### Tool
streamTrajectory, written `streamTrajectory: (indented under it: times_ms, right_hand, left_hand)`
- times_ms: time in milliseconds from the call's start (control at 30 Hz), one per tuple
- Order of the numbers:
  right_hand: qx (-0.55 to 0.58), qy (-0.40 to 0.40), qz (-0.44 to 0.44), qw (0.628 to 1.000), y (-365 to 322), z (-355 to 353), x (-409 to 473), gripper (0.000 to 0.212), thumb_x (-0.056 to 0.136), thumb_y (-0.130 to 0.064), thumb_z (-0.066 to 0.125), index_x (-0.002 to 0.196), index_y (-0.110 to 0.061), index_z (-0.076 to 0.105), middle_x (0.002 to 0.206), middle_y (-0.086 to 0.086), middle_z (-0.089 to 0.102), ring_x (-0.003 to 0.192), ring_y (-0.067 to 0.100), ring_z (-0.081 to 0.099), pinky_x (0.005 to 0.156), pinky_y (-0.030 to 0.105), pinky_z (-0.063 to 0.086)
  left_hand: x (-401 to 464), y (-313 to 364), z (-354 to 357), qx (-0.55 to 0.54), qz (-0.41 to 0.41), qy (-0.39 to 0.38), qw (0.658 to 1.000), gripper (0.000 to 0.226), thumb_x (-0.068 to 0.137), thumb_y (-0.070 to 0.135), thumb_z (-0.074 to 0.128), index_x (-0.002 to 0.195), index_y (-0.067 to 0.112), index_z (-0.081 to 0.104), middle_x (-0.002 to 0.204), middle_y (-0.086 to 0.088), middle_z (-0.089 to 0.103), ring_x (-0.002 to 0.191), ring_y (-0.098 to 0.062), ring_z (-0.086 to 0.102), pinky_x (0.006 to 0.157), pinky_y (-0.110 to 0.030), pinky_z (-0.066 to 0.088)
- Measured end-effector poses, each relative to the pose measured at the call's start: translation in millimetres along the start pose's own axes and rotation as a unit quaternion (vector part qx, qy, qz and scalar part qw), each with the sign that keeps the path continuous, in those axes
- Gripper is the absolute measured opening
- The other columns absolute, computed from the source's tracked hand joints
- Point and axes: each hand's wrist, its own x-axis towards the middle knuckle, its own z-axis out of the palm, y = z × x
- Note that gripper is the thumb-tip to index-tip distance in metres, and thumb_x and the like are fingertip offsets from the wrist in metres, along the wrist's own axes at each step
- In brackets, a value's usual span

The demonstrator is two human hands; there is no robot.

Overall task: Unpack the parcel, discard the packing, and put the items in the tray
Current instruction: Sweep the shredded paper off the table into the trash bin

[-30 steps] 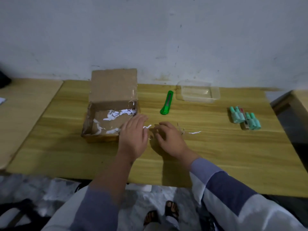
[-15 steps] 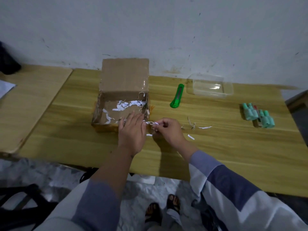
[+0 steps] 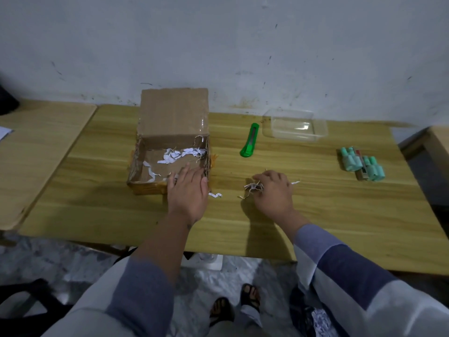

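Note:
An open cardboard box point(image 3: 170, 122) stands on the wooden table point(image 3: 315, 215), lid up, with white paper shreds point(image 3: 179, 153) inside. My left hand point(image 3: 188, 190) lies flat over the box's near right corner, fingers spread. My right hand point(image 3: 273, 190) is curled over a small clump of shreds point(image 3: 252, 187) on the table. One loose shred point(image 3: 215, 195) lies between my hands. A clear plastic tray point(image 3: 295, 126) sits at the back right. Two packs of teal bottles point(image 3: 362, 164) lie at the far right.
A green utility knife point(image 3: 250, 144) lies between the box and the tray. A second wooden table point(image 3: 36, 154) adjoins on the left. A grey wall runs behind. Below the table edge are my sandalled feet on a mottled floor.
My right hand has moved rightward, away from the left hand, and gathers shreds on the table. My left hand has stayed at the box's near right corner.

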Motion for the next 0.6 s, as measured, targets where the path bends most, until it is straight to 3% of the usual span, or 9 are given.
streamTrajectory:
  times_ms: [100,200,300,367,467,533,600]
  right_hand:
    - [-0.027,-0.03,-0.114,0.993,-19,13,-5,0.035,0.083,-0.022,0.054,0.117,-0.026,0.063,0.124,0.0,0.057,0.122,0.028,0.044,0.106,0.043,0.024]
    - [-0.016,-0.046,-0.192,0.98,-37,31,-9,0.036,0.086,-0.027,0.044,0.115,-0.022,0.065,0.121,0.003,0.062,0.117,0.029,0.052,0.102,0.046,0.032]
    - [-0.062,-0.069,-0.24,0.966,-44,46,-13,0.046,0.088,-0.031,0.035,0.127,-0.018,0.056,0.134,0.004,0.055,0.129,0.026,0.047,0.109,0.052,0.026]
    - [-0.097,-0.073,-0.24,0.963,-35,49,-13,0.05,0.092,-0.032,0.032,0.137,-0.016,0.045,0.148,0.003,0.041,0.141,0.024,0.031,0.115,0.056,0.008]
    - [-0.151,-0.054,-0.207,0.965,-16,40,-10,0.069,0.088,-0.043,0.008,0.144,-0.015,0.036,0.157,0.001,0.026,0.147,0.023,0.012,0.111,0.054,-0.019]
    - [-0.178,-0.045,-0.168,0.969,-3,33,-7,0.073,0.085,-0.047,0.003,0.144,-0.018,0.035,0.158,0.003,0.02,0.148,0.027,0.006,0.106,0.055,-0.024]
    - [-0.187,-0.039,-0.126,0.974,9,25,-4,0.067,0.089,-0.048,0.007,0.143,-0.022,0.036,0.159,0.005,0.018,0.148,0.031,0.003,0.107,0.059,-0.018]
  left_hand:
    - [-1,0,0,-0.006,0.006,0.016,1.0,0.068,0.09,0.042,0.004,0.133,0.017,0.05,0.138,0.003,0.053,0.142,-0.015,0.028,0.115,-0.041,0.01]
    - [-2,-1,2,0.0,0.016,0.032,0.999,0.063,0.093,0.04,0.01,0.13,0.014,0.054,0.134,0.0,0.057,0.139,-0.018,0.035,0.114,-0.043,0.016]
    - [-1,-2,4,0.007,0.018,0.036,0.999,0.06,0.095,0.039,0.011,0.129,0.014,0.054,0.133,0.0,0.058,0.139,-0.018,0.036,0.113,-0.043,0.017]
    - [-1,-1,4,0.008,0.013,0.035,0.999,0.061,0.095,0.041,0.011,0.13,0.014,0.053,0.134,-0.001,0.057,0.139,-0.019,0.035,0.114,-0.043,0.016]
    - [-1,3,-1,0.004,0.001,0.011,1.0,0.07,0.092,0.049,0.005,0.139,0.014,0.043,0.144,-0.002,0.047,0.143,-0.018,0.026,0.116,-0.044,0.011]
    - [-1,7,-5,-0.006,-0.005,0.005,1.0,0.073,0.09,0.053,0.002,0.145,0.015,0.031,0.152,-0.001,0.035,0.146,-0.016,0.017,0.117,-0.045,0.006]
    - [-2,16,-10,-0.011,0.009,0.022,1.0,0.069,0.092,0.051,0.006,0.147,0.016,0.026,0.156,-0.001,0.028,0.147,-0.015,0.012,0.118,-0.046,0.004]
